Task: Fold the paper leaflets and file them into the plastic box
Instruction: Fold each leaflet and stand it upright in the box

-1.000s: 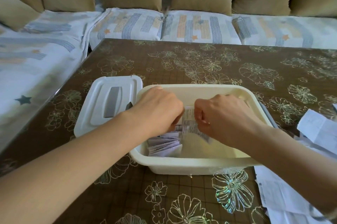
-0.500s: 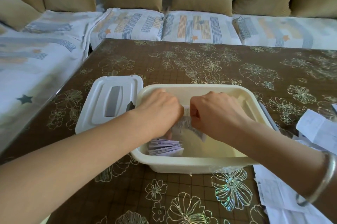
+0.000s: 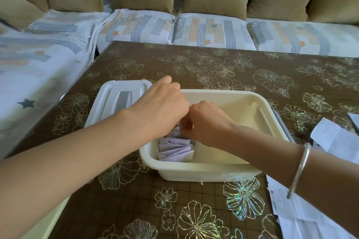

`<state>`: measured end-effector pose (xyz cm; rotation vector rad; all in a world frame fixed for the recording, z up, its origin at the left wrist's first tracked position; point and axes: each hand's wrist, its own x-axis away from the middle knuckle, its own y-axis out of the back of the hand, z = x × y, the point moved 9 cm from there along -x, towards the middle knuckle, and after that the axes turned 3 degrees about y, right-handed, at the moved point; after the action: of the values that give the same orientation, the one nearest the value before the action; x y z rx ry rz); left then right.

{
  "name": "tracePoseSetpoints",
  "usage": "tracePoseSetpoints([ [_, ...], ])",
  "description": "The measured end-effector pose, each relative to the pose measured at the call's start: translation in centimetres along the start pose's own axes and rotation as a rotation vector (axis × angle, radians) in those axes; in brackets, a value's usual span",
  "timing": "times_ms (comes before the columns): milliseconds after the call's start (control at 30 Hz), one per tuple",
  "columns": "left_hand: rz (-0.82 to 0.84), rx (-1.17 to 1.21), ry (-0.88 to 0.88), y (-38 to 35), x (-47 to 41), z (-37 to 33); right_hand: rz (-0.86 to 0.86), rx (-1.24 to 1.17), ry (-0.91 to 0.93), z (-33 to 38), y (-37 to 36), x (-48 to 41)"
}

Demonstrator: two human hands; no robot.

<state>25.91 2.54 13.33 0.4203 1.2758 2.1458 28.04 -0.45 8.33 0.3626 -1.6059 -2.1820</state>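
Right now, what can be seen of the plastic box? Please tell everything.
The plastic box is smooth, cream, rectangular, with rounded corners and a flared rim. It stands open on the flowered table, its white lid lying to its left. A row of folded leaflets stands at its left end; the left hand and right hand reach in over them.

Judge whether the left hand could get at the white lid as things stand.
Probably yes: the lid lies flat just left of the box, beside the left hand, with nothing on it. That hand is busy at the leaflets.
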Motion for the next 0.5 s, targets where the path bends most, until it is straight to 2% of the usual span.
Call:
tracePoseSetpoints([
  [133,-0.040,0.131,0.092,0.5,1.0,2.1,0.024,-0.059,0.006,0.5,-0.6,-0.3],
  [333,-0.004,0.234,0.076,-0.7,2.3,2.1,0.017,-0.084,0.009,0.8,0.7,0.6],
  [433,-0.012,0.335,0.105,-0.1,2.9,1.9,-0.058,-0.164,-0.026,-0.3,3.4,2.4],
  [500,-0.069,0.472,0.154,1.2,3.5,1.1,-0.170,-0.213,-0.054,-1.3,5.7,4.8],
])
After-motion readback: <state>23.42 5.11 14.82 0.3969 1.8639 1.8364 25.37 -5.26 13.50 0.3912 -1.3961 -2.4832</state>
